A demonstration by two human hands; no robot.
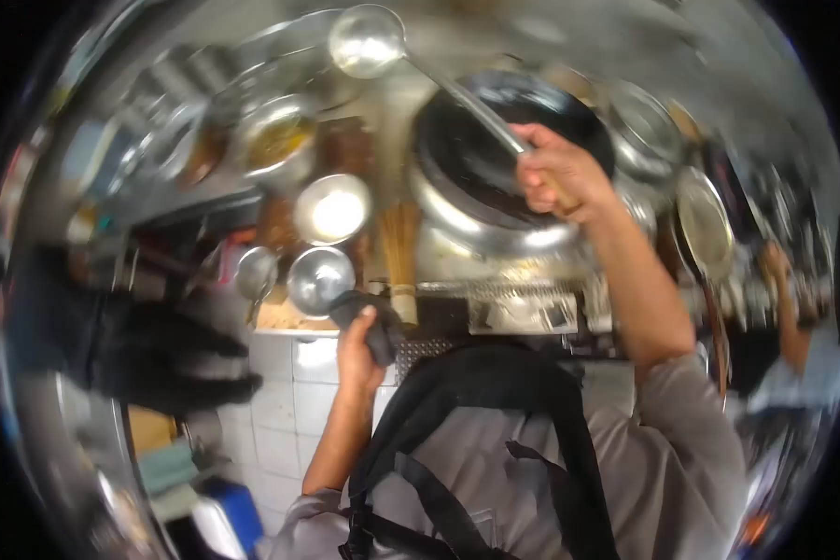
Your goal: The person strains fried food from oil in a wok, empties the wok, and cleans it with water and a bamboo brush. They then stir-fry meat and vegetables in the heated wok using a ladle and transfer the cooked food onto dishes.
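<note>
My right hand (565, 175) is wrapped round the wooden end of a long metal ladle (465, 98). The ladle slants up and left across a black wok (471, 154), its round bowl beyond the wok's far left rim. Low on the left, my left hand (357, 353) is closed round a dark folded cloth (371, 329), thumb on top. Just past the cloth sits a shiny metal bowl (321, 280), and a second bowl (333, 211) stands behind it. A bamboo wok brush (400, 261) lies between the bowls and the wok. Motion blurs much of the picture.
Farther left stands a metal pot (278, 142) with something yellow inside. To the wok's right are a metal basin (646, 126) and a round strainer (706, 224). Someone in dark clothing (159, 341) is close on the left; another person's arm (790, 317) shows at right.
</note>
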